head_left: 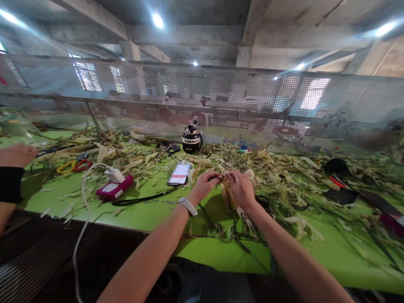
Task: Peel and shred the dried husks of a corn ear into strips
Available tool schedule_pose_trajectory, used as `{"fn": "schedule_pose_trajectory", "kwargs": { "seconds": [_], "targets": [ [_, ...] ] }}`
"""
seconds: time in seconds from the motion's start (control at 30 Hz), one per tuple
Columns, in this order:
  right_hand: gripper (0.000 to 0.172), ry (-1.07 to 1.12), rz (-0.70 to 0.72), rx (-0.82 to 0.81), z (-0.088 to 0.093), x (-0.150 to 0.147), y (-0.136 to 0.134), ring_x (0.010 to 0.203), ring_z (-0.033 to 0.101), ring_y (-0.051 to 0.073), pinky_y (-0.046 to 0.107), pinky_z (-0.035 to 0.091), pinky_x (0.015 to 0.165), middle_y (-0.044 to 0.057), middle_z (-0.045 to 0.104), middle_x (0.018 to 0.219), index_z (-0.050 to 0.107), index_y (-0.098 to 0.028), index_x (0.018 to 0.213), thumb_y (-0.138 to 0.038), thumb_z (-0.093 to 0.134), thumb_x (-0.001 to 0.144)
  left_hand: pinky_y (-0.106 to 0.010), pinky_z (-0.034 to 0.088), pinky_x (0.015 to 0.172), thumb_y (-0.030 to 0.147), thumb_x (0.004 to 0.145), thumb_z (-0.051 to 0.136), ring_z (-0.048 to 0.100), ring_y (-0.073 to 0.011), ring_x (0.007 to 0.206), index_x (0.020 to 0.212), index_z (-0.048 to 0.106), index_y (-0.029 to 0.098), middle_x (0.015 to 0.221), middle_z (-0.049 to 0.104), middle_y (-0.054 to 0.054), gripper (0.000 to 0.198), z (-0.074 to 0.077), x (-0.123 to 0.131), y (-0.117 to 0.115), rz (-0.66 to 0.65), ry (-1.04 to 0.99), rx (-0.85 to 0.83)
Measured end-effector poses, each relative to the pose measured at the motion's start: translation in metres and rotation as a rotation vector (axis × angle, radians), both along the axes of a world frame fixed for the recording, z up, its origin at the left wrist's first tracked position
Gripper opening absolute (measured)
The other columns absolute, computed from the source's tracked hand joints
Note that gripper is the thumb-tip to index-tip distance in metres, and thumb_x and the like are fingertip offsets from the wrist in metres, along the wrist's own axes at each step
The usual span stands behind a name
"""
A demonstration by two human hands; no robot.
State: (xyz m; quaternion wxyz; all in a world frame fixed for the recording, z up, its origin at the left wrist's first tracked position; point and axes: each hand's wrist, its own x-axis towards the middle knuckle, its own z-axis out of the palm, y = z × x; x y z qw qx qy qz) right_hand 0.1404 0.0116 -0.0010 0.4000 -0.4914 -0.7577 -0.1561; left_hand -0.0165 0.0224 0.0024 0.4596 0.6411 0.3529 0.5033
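Over the green tabletop, my left hand [205,186] pinches one side of some dried plant leaf that looks like corn husk [228,201]. My right hand [241,189] has its fingers closed on the same husk, right beside the left fingertips. Brownish strips hang from between the hands toward the table edge. The exact spot that the fingers grip is small and partly hidden. A pale band circles my left wrist. Just left of my left hand lies a phone [179,174] with a lit screen, and a dark strap runs from it.
Loose husk scraps [277,181] cover much of the green table [142,216]. A black jug [191,139] stands before a perforated metal screen [202,90]. At left are a magenta power bank [115,188] with white plug and cable, scissors [82,165], and another person's hand [19,155].
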Motion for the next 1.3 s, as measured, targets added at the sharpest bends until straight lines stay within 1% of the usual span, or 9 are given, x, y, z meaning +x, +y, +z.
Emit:
{"fn": "schedule_pose_trajectory", "kwargs": {
  "seconds": [0.17,0.33,0.43,0.53,0.67,0.87,1.07,1.2,1.3],
  "targets": [
    [0.026,0.102,-0.011,-0.053,-0.001,-0.001,-0.002,0.068,0.059,0.02,0.028,0.039,0.064,0.006,0.067,0.075,0.058,-0.019,0.084,-0.035,0.038,0.093,-0.023,0.041,0.067,0.025,0.064,0.066,0.053,-0.0109,0.067,0.077,0.068,0.014,0.07,0.063,-0.001,0.017,0.002,0.002,-0.003,-0.067,-0.164,-0.1],
    [0.026,0.333,0.028,-0.173,0.004,-0.002,-0.005,0.059,0.057,0.018,0.027,0.04,0.058,0.002,0.062,0.063,0.055,-0.018,0.094,-0.04,0.044,0.088,-0.023,0.038,0.058,0.04,0.052,0.079,0.047,-0.0082,0.057,0.074,0.064,0.013,0.061,0.058,0.002,0.039,-0.004,0.004,0.004,-0.078,-0.171,-0.122],
    [0.032,0.502,0.155,-0.239,0.009,-0.001,-0.007,0.055,0.055,0.016,0.027,0.043,0.057,-0.001,0.058,0.058,0.054,-0.016,0.101,-0.043,0.05,0.084,-0.023,0.037,0.058,0.045,0.051,0.079,0.047,-0.0083,0.058,0.075,0.063,0.012,0.064,0.059,0.001,0.044,-0.004,0.002,0.005,-0.046,-0.183,-0.145],
    [0.036,0.639,0.351,-0.29,0.011,0.0,-0.006,0.059,0.057,0.014,0.026,0.045,0.059,0.0,0.061,0.066,0.056,-0.016,0.101,-0.044,0.06,0.078,-0.022,0.035,0.056,0.046,0.053,0.078,0.047,-0.008,0.058,0.076,0.064,0.013,0.066,0.061,0.001,0.043,-0.003,-0.001,0.005,-0.019,-0.203,-0.172],
    [0.023,0.661,0.496,-0.318,0.007,0.001,-0.001,0.07,0.059,0.015,0.028,0.048,0.066,0.003,0.063,0.076,0.065,-0.018,0.084,-0.04,0.064,0.076,-0.021,0.032,0.054,0.046,0.051,0.079,0.045,-0.007,0.056,0.077,0.064,0.013,0.064,0.06,0.002,0.045,-0.003,-0.003,0.005,-0.004,-0.226,-0.212],
    [0.017,0.607,0.447,-0.208,0.003,0.001,0.003,0.088,0.057,0.019,0.031,0.049,0.073,0.006,0.059,0.094,0.073,-0.023,0.08,-0.038,0.065,0.076,-0.022,0.035,0.057,0.048,0.051,0.078,0.049,-0.0083,0.062,0.08,0.063,0.013,0.071,0.063,0.0,0.047,-0.004,-0.001,0.005,-0.048,-0.205,-0.19],
    [0.019,0.527,0.471,-0.281,0.002,0.0,0.002,0.072,0.058,0.016,0.03,0.047,0.067,0.003,0.063,0.075,0.07,-0.021,0.088,-0.033,0.058,0.081,-0.022,0.036,0.058,0.045,0.059,0.075,0.049,-0.0077,0.06,0.086,0.057,0.013,0.066,0.057,0.003,0.045,-0.013,0.0,0.011,-0.051,-0.143,-0.119],
    [0.034,0.567,0.445,-0.393,0.001,-0.004,-0.001,0.063,0.056,0.014,0.027,0.046,0.06,0.0,0.061,0.07,0.057,-0.016,0.107,-0.033,0.059,0.078,-0.022,0.038,0.058,0.035,0.065,0.071,0.051,-0.0094,0.061,0.086,0.05,0.015,0.065,0.054,0.004,0.036,-0.019,0.001,0.014,0.027,-0.054,-0.014],
    [0.037,0.622,0.46,-0.449,-0.001,-0.006,-0.001,0.062,0.056,0.014,0.027,0.045,0.059,-0.001,0.059,0.066,0.05,-0.014,0.106,-0.031,0.059,0.075,-0.024,0.041,0.061,0.03,0.07,0.066,0.054,-0.0115,0.067,0.084,0.046,0.017,0.071,0.056,0.001,0.027,-0.02,0.001,0.013,0.095,0.026,0.095]
  ]
}}
